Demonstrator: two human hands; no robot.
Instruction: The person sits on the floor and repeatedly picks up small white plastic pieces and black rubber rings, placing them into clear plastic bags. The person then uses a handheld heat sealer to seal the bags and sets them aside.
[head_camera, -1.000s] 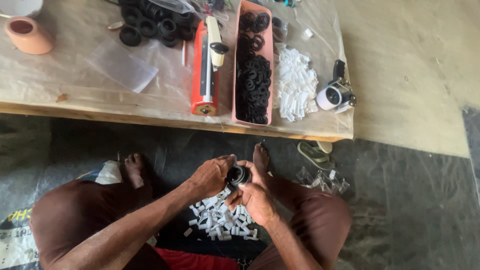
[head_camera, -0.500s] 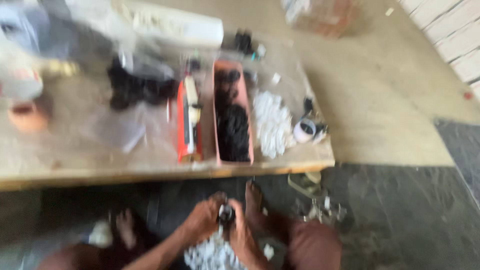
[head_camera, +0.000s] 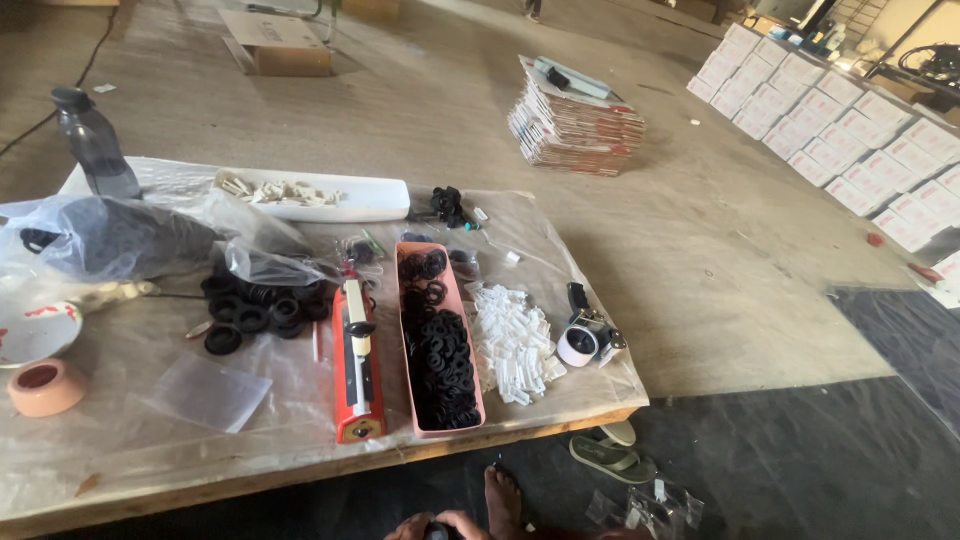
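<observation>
Hands (head_camera: 440, 525) mostly cut off at bottom edge.

Two bare hands and one bare foot at the bottom edge

Only a little of the person shows, down at 6 o'clock in the picture. The left hand (head_camera: 408, 529) and the right hand (head_camera: 468, 525) are bare. Just the rounded tops of the knuckles and fingers peek in, so the wrists, the arms and anything worn on them are cut off by the edge. At 1 o'clock from the hands is a foot (head_camera: 503, 492), bare too, long and thin, with its toes in a small row at the top end. Its heel and the leg are cut off as well.
</observation>
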